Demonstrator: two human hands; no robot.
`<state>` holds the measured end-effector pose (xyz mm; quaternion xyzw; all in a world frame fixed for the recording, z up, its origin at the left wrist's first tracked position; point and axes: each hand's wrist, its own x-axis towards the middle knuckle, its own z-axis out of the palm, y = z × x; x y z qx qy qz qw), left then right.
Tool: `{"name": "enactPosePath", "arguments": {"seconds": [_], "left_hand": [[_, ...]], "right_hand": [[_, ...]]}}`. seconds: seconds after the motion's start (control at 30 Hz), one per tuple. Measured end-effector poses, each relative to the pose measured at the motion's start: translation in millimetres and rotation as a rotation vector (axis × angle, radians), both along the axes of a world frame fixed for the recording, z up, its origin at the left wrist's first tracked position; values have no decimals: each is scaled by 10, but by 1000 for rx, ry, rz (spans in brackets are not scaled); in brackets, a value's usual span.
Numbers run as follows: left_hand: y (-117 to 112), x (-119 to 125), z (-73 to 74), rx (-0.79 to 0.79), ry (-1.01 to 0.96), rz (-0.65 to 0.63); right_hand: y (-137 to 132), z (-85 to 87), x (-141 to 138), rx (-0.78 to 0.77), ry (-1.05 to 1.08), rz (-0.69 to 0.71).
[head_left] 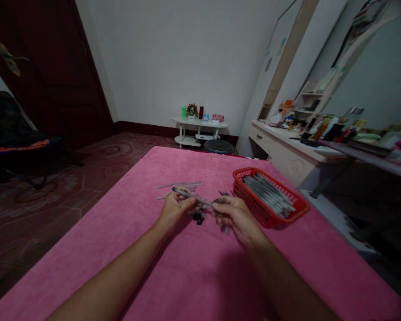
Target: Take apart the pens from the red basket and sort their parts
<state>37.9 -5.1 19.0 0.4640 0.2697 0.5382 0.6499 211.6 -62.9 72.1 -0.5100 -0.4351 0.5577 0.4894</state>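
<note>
Between my two hands a slim grey pen [203,201] is held above the pink cloth [147,267], slanting down to the right. My left hand [177,206] is closed on its upper left part, where a dark end sticks out. My right hand [232,215] pinches the lower right end, and those fingertips partly hide it. Several pale grey pen barrels [178,184] lie on the cloth behind my left hand. Small black pieces [198,218], perhaps caps, sit in a little heap below the pen. Dark thin tips [225,193] show just behind my right hand.
At the right of the table stands a red plastic basket [299,213] filled with several grey pens [269,194]. A white dresser [284,145] crowded with bottles runs along the right. Farther back are a low white shelf [200,121] and, at left, a dark folding chair [16,129].
</note>
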Motion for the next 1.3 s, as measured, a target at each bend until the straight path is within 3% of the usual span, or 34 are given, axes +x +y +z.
{"name": "enactPosePath", "arguments": {"seconds": [0.1,0.2,0.3,0.43,0.57,0.7,0.83,0.9,0.97,1.03,1.1,1.3], "left_hand": [[111,-78,-40,116,177,144],[278,-240,-128,254,382,381],[430,-431,-210,355,685,546],[508,-586,-231,528,1055,559],[462,-575,-181,696,1263,503],[394,-503,-131,777,1395,407],[366,-449,-99,820,1465,362],[363,-434,-95,829,1481,345],[364,-426,-100,825,1503,337],[367,-424,-111,808,1524,330],[370,-422,-123,792,1536,322],[359,-406,-142,767,1524,336]], "right_hand": [[30,199,260,245,-214,-264],[30,382,677,374,-638,-654],[-7,461,1078,238,-1164,-826],[-20,403,1360,23,-1426,-693],[32,311,1388,-22,-1494,-573],[54,302,1274,-18,-1515,-613],[52,313,1020,198,-1437,-649],[64,276,863,298,-1400,-525],[84,197,714,336,-1391,-311],[104,81,590,292,-1434,-136],[115,-47,500,189,-1518,-69],[97,-285,420,-54,-1727,-106]]}}
